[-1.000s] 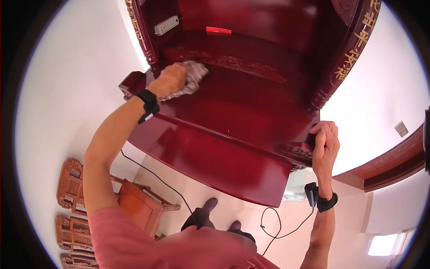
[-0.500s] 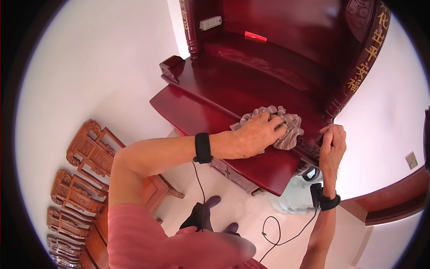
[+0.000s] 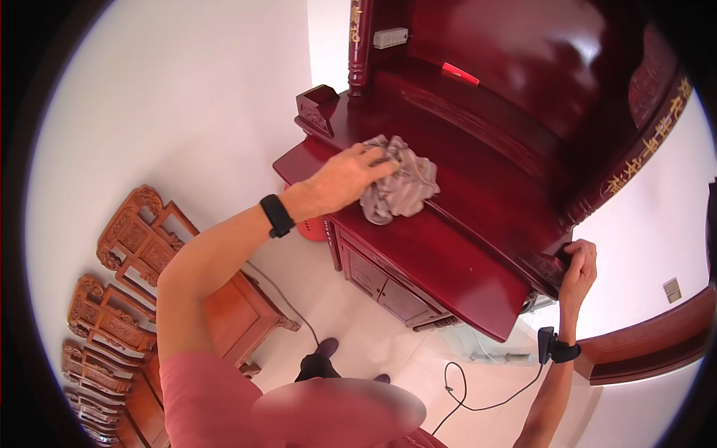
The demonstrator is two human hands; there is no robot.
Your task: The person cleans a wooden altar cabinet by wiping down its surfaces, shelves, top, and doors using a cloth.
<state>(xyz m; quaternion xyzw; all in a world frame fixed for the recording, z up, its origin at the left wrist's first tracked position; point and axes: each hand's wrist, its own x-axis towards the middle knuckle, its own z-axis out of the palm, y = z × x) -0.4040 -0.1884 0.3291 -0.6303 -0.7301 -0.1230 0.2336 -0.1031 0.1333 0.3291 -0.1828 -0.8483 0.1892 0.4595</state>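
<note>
My left hand (image 3: 347,178) presses a crumpled, greyish-mauve cloth (image 3: 407,187) against the dark red, glossy wooden altar cabinet (image 3: 478,254). Its fingers are bent into the folds, and the cloth lies across the step between the front ledge and the upper surface. At the cabinet's right end, my right hand (image 3: 579,269) has its fingers curled round the carved end piece (image 3: 544,267). Part of that grip is hidden behind the hand. Each wrist wears a black band.
A white power strip (image 3: 390,38) and a red paper (image 3: 460,73) are at the cabinet's back. Carved wooden chairs (image 3: 142,231) line the left wall. A black cable (image 3: 464,388) trails from my right wrist; glass panels (image 3: 485,345) stand below the ledge's right end.
My left hand and the cloth have moved left along the cabinet, away from the right end. My right hand stays by the right end piece. The view has shifted somewhat.
</note>
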